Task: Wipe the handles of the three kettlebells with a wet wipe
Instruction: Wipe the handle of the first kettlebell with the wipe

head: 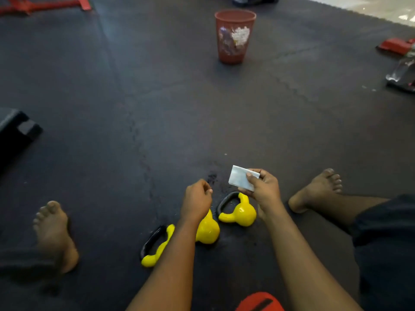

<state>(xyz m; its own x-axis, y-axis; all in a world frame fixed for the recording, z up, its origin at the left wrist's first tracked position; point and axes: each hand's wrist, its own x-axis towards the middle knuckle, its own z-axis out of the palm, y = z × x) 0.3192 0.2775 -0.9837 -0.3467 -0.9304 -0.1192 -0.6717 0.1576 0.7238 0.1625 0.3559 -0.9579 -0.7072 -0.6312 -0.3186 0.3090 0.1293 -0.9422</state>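
On the mat [112,131], between our left foot [52,232] and right foot [318,189], lie the left kettlebell [157,250], the middle kettlebell [207,230] under our left hand [197,198], and the right kettlebell [238,213] under our right hand [263,187], which holds the wipe [240,178]. A bin [233,37] stands well ahead.

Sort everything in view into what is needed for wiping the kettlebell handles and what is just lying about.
For the job:
- wipe, folded, pinched in the right hand
- left kettlebell
- middle kettlebell, partly behind the left arm
- right kettlebell

Lying about:
- red bin with rubbish
- black block
- red frame
- red gear
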